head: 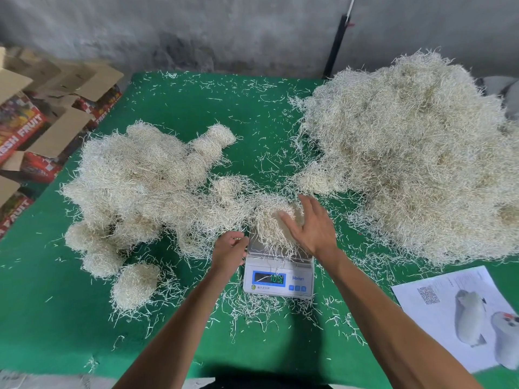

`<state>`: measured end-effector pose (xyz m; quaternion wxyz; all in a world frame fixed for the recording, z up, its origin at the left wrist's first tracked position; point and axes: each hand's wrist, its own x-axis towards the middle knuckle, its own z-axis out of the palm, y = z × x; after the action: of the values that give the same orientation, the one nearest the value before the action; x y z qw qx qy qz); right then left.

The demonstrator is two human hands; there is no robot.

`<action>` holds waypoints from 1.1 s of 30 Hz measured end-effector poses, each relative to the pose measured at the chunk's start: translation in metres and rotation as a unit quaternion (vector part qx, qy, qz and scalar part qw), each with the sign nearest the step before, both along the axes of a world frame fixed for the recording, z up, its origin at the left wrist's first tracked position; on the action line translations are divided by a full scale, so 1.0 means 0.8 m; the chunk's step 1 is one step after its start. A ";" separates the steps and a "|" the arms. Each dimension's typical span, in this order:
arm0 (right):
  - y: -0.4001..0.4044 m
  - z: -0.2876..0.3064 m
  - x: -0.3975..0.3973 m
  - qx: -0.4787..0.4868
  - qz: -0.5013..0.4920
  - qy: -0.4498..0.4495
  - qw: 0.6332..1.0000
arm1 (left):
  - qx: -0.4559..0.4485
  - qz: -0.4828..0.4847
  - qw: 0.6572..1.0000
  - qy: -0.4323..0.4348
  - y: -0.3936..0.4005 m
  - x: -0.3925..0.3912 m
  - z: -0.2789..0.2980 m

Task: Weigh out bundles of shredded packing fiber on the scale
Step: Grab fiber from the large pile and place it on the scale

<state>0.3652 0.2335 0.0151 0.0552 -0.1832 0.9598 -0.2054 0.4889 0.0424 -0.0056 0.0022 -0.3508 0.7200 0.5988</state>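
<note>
On the green cloth-covered table [174,108]: everything lies here, strewn with loose pale strands.
Hidden platform: the white digital scale [278,276] with a steel top shows only its front panel and a strip of platform; a small pale bundle of shredded packing fiber [271,220] sits on top and covers the rest.
Hard to read: the scale's blue display shows dark digits crossed by stray strands, so the number cannot be made out; a brand word beside it is blurred, maybe starting with "M"; small print under the display is illegible.
Right hand [311,228]: fingers straight and spread, lying against the right side of the bundle on the scale, not clasping it.
Left hand [230,248]: at the scale's left edge, fingers curled around a pinch of loose strands; whether they belong to the bundle cannot be told.
Weighed bundles: rounded wads of the same fiber in a heap [134,186] left of the scale, their edges tangled together so a count is uncertain.
Bulk supply: a large loose mound of fiber [415,153] to the right, cut off by the frame edge.
Printed sheet: white paper [438,301] at lower right, with a QR code and photos of white rounded objects, partly cut off; its text is too small.
Boxes: open red cardboard cartons [28,127] beyond the table's left side, lettered "FRESH FRUIT", some letters cut off.
</note>
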 end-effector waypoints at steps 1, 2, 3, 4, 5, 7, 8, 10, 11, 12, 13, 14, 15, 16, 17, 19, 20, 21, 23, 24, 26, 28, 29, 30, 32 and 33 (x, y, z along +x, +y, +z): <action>-0.003 0.000 -0.001 0.001 -0.002 -0.003 1.000 | 0.003 0.001 1.000 0.002 0.000 0.000 0.001; -0.008 -0.002 -0.004 0.001 -0.003 -0.009 1.000 | 0.007 0.001 1.000 0.005 0.000 0.000 0.001; -0.016 -0.005 -0.007 0.003 -0.002 -0.021 1.000 | 0.015 0.001 1.000 0.009 0.001 0.001 0.001; -0.026 -0.010 -0.010 0.011 -0.001 -0.038 0.999 | 0.026 0.003 1.000 0.013 0.001 0.002 0.003; -0.036 -0.016 -0.010 0.021 0.000 -0.060 0.998 | 0.042 0.007 0.999 0.014 0.000 0.004 0.004; -0.056 -0.028 -0.002 0.048 0.001 -0.098 0.994 | 0.095 0.030 0.995 0.016 -0.003 0.007 0.006; -0.065 -0.032 0.007 0.065 0.008 -0.096 0.993 | 0.144 0.045 0.988 0.016 -0.003 0.010 0.010; -0.090 -0.032 0.031 0.059 0.059 -0.076 0.994 | 0.271 0.073 0.960 0.010 -0.004 0.015 0.022; -0.104 -0.029 0.046 0.017 0.099 -0.086 0.991 | 0.324 0.078 0.943 0.006 -0.006 0.016 0.025; -0.118 -0.023 0.062 -0.035 0.145 -0.105 0.983 | 0.306 0.057 0.950 0.011 -0.010 0.015 0.028; -0.129 -0.016 0.079 -0.082 0.190 -0.120 0.971 | 0.235 0.031 0.971 0.027 -0.016 0.017 0.030; -0.137 -0.012 0.096 -0.125 0.227 -0.128 0.957 | 0.161 0.029 0.986 0.040 -0.025 0.018 0.032; -0.141 -0.007 0.112 -0.167 0.247 -0.140 0.944 | 0.076 0.017 0.996 0.043 -0.035 0.018 0.029; -0.145 -0.003 0.124 -0.219 0.250 -0.154 0.931 | 0.033 0.016 0.998 0.042 -0.041 0.020 0.025; -0.149 0.002 0.132 -0.262 0.237 -0.155 0.923 | 0.000 0.011 0.999 0.054 -0.043 0.026 0.023; -0.159 0.014 0.129 -0.286 0.188 -0.103 0.934 | 0.021 0.020 0.998 0.064 -0.038 0.030 0.034; -0.165 0.019 0.120 -0.279 0.152 -0.072 0.946 | 0.053 0.008 0.996 0.072 -0.035 0.029 0.043; -0.167 0.023 0.108 -0.277 0.111 -0.061 0.952 | 0.031 -0.041 0.997 0.066 -0.034 0.033 0.056; -0.164 0.029 0.092 -0.317 0.062 -0.110 0.940 | 0.068 -0.107 0.992 0.026 -0.031 0.033 0.062; -0.162 0.029 0.092 -0.332 0.063 -0.131 0.932 | 0.173 -0.021 0.985 0.021 -0.041 0.021 0.069; -0.162 0.028 0.108 -0.338 0.120 -0.109 0.927 | 0.146 0.088 0.985 0.033 -0.065 0.015 0.081; -0.174 0.027 0.129 -0.348 0.189 -0.057 0.916 | 0.116 0.093 0.987 0.060 -0.062 0.016 0.083; -0.182 0.031 0.133 -0.351 0.198 -0.041 0.914 | 0.108 0.073 0.989 0.063 -0.057 0.015 0.080; -0.188 0.034 0.128 -0.358 0.186 -0.039 0.914 | 0.154 0.041 0.986 0.042 -0.049 0.015 0.086; -0.190 0.043 0.109 -0.358 0.142 -0.035 0.922 | 0.086 -0.054 0.995 0.005 -0.050 0.025 0.095; -0.186 0.044 0.102 -0.349 0.134 -0.034 0.927 | 0.001 -0.103 0.995 0.021 -0.057 0.029 0.087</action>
<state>0.4469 0.0843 0.0506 0.0471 -0.3107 0.7918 -0.5238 0.5123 -0.0033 0.0638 0.0489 -0.2624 0.7514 0.6034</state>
